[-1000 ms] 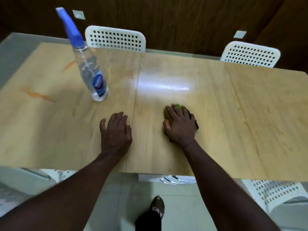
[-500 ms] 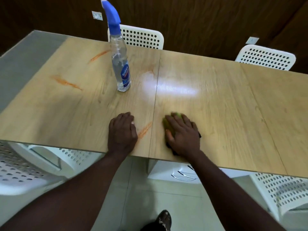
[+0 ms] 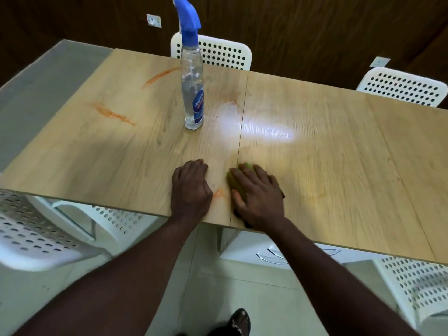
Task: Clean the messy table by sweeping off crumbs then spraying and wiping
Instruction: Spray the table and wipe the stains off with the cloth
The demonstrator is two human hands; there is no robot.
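Note:
A wooden table carries orange smears: one at the left, one near the far edge, and a small one between my hands. My right hand presses flat on a green and black sponge close to the near edge. My left hand rests palm down beside it, holding nothing. A clear spray bottle with a blue trigger head stands upright beyond my left hand.
White perforated chairs stand around the table: two at the far side, one at the near left and one at the near right. My foot shows on the tiled floor below.
Both hands have slid toward the near edge, the right one dragging the sponge. The view shifted, so the bottle and the left smears now sit nearer the centre.

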